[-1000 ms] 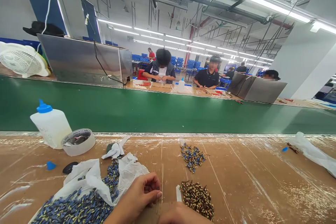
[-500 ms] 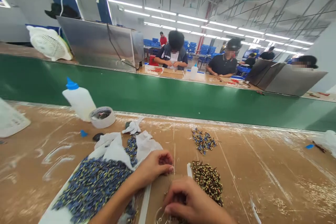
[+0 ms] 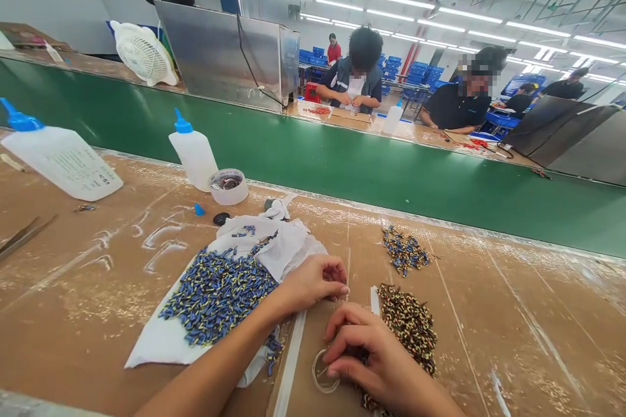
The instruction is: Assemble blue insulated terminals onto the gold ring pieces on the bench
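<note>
My left hand (image 3: 315,281) rests on the brown table with its fingers curled in a pinch; what they hold is too small to make out. My right hand (image 3: 379,355) lies just below it, fingers bent over a clear ring, perhaps a tape roll (image 3: 323,374), and beside a heap of brown-and-yellow small parts (image 3: 408,326). A large heap of blue-and-yellow small parts (image 3: 215,293) lies on a white plastic bag (image 3: 156,345) to the left of my left hand. A smaller pile of blue parts (image 3: 405,251) sits further back.
Two white squeeze bottles with blue caps (image 3: 194,151) (image 3: 59,156), a white tape roll (image 3: 228,186) and a crumpled white cloth (image 3: 278,208) stand at the back left. A green conveyor belt (image 3: 342,169) runs behind the table. Other people work beyond it near metal boxes (image 3: 225,55) and a fan (image 3: 141,52).
The view has dropped and swung left, showing a second bottle and more of the table. My right hand has come fully into view over the clear ring; my left hand stays pinched.
</note>
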Available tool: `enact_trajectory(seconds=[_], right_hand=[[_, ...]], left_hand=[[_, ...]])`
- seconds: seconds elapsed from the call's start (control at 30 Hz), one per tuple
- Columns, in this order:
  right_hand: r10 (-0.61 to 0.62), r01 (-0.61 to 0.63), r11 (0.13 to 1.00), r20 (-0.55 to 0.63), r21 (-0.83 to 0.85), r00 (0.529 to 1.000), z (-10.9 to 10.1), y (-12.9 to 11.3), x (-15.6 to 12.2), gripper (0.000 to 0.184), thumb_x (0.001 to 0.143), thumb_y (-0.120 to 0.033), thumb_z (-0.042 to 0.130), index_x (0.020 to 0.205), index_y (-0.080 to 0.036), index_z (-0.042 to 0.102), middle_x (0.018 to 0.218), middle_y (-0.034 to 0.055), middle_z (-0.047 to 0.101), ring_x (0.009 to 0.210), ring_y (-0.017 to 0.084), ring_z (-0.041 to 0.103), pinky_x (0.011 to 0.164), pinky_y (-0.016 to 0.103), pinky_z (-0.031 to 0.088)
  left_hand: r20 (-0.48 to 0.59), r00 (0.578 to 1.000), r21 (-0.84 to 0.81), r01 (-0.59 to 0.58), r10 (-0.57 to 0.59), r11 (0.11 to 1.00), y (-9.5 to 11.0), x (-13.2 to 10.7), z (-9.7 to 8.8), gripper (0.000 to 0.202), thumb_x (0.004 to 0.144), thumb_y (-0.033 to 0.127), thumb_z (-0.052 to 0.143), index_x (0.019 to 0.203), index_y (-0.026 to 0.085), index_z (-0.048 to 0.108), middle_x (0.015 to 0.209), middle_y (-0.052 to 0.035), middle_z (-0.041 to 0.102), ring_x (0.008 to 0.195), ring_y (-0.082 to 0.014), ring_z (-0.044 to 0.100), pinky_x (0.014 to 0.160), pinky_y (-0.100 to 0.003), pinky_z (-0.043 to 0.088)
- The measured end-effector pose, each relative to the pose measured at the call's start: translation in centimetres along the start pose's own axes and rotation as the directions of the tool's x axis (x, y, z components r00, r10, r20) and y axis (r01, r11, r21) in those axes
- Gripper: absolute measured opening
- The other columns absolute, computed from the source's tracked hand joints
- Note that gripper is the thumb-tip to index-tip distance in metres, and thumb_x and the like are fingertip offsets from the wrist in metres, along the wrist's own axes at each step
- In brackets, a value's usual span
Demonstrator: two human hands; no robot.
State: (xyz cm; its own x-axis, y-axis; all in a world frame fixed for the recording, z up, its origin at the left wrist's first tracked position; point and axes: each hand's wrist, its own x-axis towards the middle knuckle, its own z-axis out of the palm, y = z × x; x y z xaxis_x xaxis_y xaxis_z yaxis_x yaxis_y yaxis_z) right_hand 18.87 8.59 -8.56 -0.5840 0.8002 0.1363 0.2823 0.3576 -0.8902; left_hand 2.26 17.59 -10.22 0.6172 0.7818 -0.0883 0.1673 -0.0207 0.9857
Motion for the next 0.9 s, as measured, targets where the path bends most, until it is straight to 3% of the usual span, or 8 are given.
enact_trajectory(seconds=[0.3,0.6,0.8,0.9], right_hand=[[-0.102,0.099,0.99,-0.024,-0.103,0.994,0.4,0.1,0.2,0.016,0.089,-0.025,0.058,0.08,-0.021,0.07,0.085,0.003,0.063,0.083,0.015,0.057,0.077,0.026,0.042],[0.03,-0.027,0.996,-0.035,0.082,0.999,0.0,0.1,0.0,0.015,0.087,-0.026,0.062,0.075,-0.019,0.068,0.083,0.0025,0.06,0.078,0.015,0.058,0.073,0.025,0.043],[0.228,-0.185,0.949,-0.149,0.257,0.962,-1.7,0.3,-0.3,0.02,0.089,-0.032,0.057,0.077,-0.018,0.065,0.068,0.0008,0.065,0.064,0.014,0.059,0.062,0.023,0.044],[0.261,-0.187,0.946,-0.284,0.263,0.923,-3.1,0.6,-0.5,0.019,0.089,-0.033,0.057,0.079,-0.018,0.064,0.069,0.0007,0.066,0.064,0.014,0.06,0.062,0.023,0.044]], left_hand=[[0.016,1.0,0.0,0.003,-0.003,1.0,-0.1,-0.1,0.1,0.009,0.074,0.022,0.064,0.078,0.015,0.06,0.064,0.0034,0.057,0.059,-0.0107,0.052,0.058,-0.021,0.042],[0.027,0.999,-0.02,-0.022,0.023,1.0,-0.4,0.0,0.2,0.007,0.074,0.021,0.064,0.078,0.016,0.061,0.065,0.0031,0.059,0.059,-0.0109,0.053,0.059,-0.022,0.042],[0.018,1.0,-0.022,0.003,-0.002,1.0,-0.1,0.0,1.0,0.009,0.072,0.02,0.067,0.075,0.016,0.06,0.063,0.0035,0.06,0.061,-0.0118,0.057,0.059,-0.022,0.042],[0.04,0.999,-0.052,0.036,-0.034,0.998,0.3,0.0,1.5,0.009,0.071,0.019,0.067,0.075,0.016,0.059,0.061,0.0037,0.059,0.058,-0.0121,0.058,0.058,-0.023,0.043]])
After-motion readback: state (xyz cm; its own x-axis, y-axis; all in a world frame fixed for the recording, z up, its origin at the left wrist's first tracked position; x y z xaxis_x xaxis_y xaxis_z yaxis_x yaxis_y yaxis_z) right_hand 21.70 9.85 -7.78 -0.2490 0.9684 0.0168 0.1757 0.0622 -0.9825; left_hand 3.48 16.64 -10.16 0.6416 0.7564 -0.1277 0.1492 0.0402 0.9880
